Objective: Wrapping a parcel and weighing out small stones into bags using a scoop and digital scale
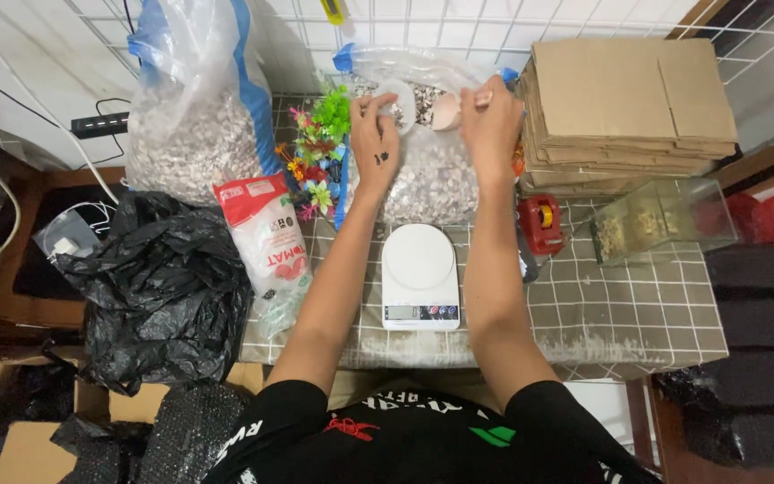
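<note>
Both hands above white square digital scale (419, 273): left hand (374, 134) fingers clamped on clear gravel-filled plastic bag (427, 184); right hand (491, 116) fingers curled round smooth beige scoop (448, 111).

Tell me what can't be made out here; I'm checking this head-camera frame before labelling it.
- Scale readout: too small to read.
- Left hand and right hand fingertips: partly hidden in the gravel bag.
- Person's lower body: cut off by the bottom edge.
- Glass tank contents: blurred.

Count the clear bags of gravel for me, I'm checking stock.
2: one tall bag at the table's back left, one behind the scale, where both hands reach in. Others may be hidden.
</note>
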